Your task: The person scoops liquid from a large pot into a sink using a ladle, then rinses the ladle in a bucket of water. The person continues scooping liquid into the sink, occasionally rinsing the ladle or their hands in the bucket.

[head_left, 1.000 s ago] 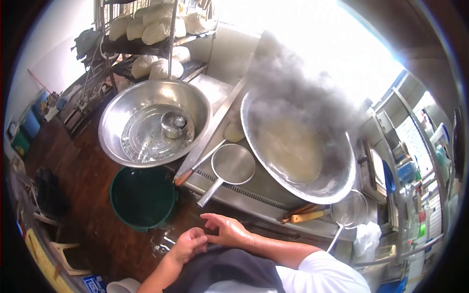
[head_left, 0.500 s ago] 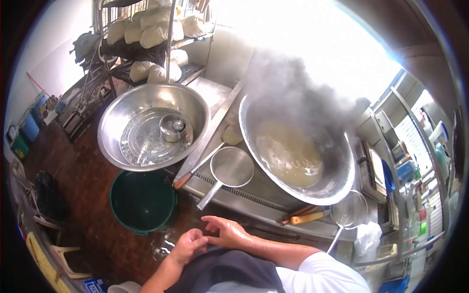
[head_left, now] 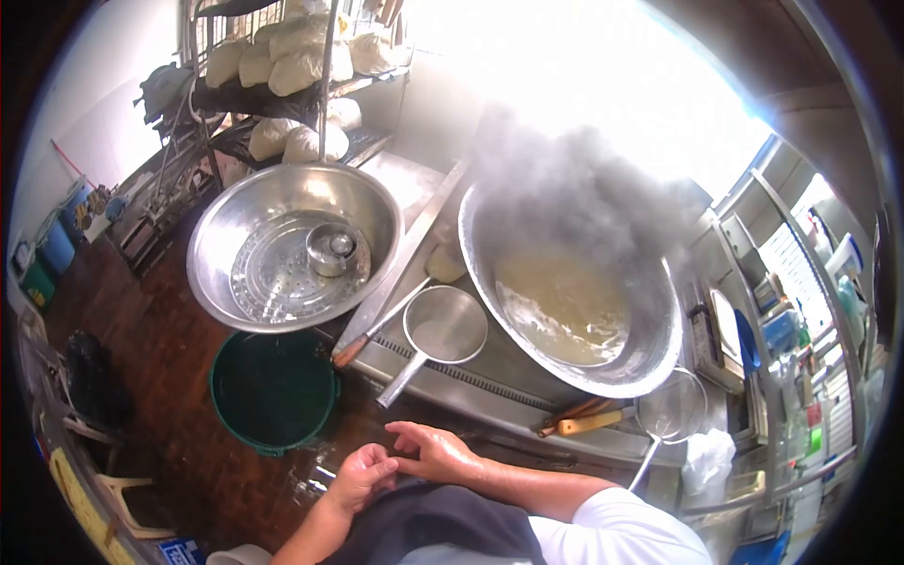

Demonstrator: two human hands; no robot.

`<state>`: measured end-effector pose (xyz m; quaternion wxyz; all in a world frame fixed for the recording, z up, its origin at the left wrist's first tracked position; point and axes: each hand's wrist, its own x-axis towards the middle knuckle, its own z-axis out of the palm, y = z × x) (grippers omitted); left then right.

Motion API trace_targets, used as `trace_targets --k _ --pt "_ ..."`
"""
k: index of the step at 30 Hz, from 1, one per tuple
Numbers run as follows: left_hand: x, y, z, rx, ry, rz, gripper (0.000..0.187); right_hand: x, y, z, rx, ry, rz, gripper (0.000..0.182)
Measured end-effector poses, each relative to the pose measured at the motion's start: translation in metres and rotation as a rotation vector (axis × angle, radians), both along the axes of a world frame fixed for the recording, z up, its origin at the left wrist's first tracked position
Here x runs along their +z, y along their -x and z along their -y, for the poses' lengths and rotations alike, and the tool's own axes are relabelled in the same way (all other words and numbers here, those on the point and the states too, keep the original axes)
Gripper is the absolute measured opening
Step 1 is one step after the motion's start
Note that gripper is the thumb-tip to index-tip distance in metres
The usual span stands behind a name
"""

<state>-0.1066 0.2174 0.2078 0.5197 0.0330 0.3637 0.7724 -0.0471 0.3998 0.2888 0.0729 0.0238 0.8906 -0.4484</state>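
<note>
A: Grip check: both empty. Left hand (head_left: 363, 477) loosely curled, right hand (head_left: 435, 452) open, fingertips touching.

B: Surroundings?

A: Strainer (head_left: 443, 325) at 12 o'clock; steaming wok (head_left: 650, 358) at 1; green bucket (head_left: 273, 386) at 10.

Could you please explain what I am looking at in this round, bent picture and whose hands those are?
The picture comes from a camera worn on a person's head, looking forward and down, so the wide lens bends the edges. There is no machine here, only bare hands. At the bottom, the left hand and the right hand meet in front of the dark apron; neither holds anything. Ahead is a steel counter with a big steaming wok of pale liquid, a round strainer beside it, and wooden-handled tools. To the left sits a large metal basin with a small tin inside, above a green bucket on the floor.
</note>
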Motion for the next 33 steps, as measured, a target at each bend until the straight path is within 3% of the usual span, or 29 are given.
trace_targets --k 7,11,16,20,22,33 --pt "0.023 0.000 -0.007 0.005 0.110 -0.035 0.016 0.002 -0.002 -0.002 -0.025 -0.010 -0.017 0.056" --pt "0.011 0.003 -0.003 -0.066 0.110 -0.060 0.016 -0.002 -0.004 -0.002 -0.014 -0.019 -0.028 0.054" --pt "0.005 0.002 -0.006 0.002 0.180 -0.279 0.016 -0.009 -0.007 -0.004 -0.028 0.002 -0.009 0.053" --pt "0.027 0.006 -0.011 -0.039 0.164 -0.227 0.017 -0.005 -0.008 -0.006 -0.045 -0.004 -0.019 0.054" --pt "0.026 0.010 -0.006 -0.164 0.115 -0.143 0.017 -0.003 -0.009 -0.006 -0.049 -0.014 -0.033 0.054" --pt "0.020 0.004 -0.003 -0.142 0.135 -0.159 0.018 -0.004 -0.007 -0.007 0.001 -0.013 0.002 0.059"
